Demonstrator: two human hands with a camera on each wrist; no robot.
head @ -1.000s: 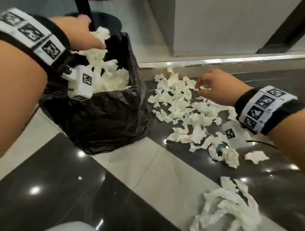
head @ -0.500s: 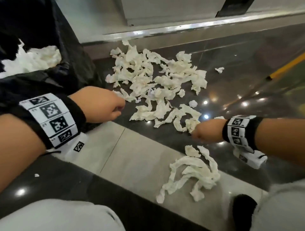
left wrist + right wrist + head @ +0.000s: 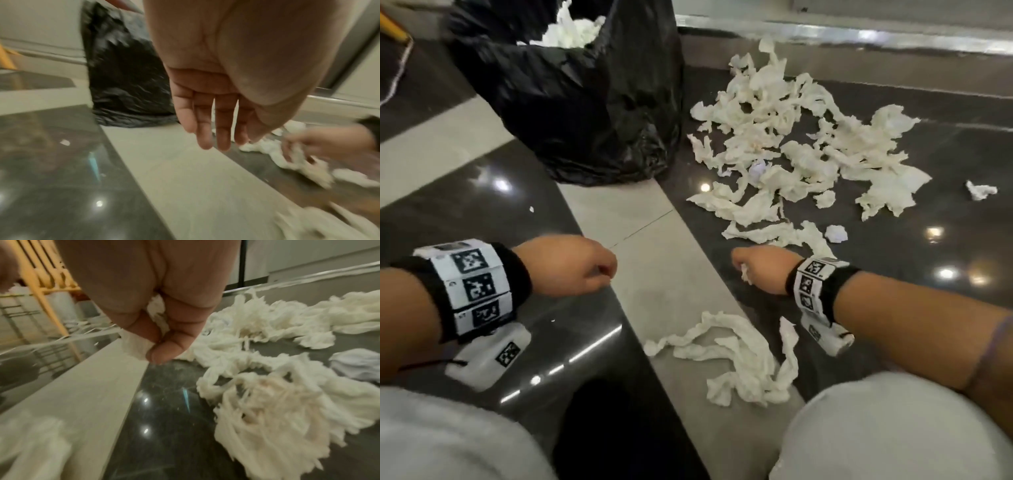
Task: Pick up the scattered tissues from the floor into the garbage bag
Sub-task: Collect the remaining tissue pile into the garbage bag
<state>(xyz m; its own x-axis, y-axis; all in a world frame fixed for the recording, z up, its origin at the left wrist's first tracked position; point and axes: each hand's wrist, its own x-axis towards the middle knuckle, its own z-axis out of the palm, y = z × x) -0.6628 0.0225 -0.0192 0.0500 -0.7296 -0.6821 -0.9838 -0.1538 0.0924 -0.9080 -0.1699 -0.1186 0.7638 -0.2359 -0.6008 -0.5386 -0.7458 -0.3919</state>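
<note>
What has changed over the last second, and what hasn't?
The left hand left the garbage bag, came down near the floor, empty and open. The right hand drew back from the main pile and now pinches a tissue scrap. Bag and piles stay put.

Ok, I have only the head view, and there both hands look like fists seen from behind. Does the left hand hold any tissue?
Observer: No. In the left wrist view the left hand is empty, with its fingers straight and pointing down toward the floor.
Operator: And the right hand, is it also empty?
Observer: No. The right wrist view shows the right hand pinching a small piece of tissue between the thumb and the fingers.
</note>
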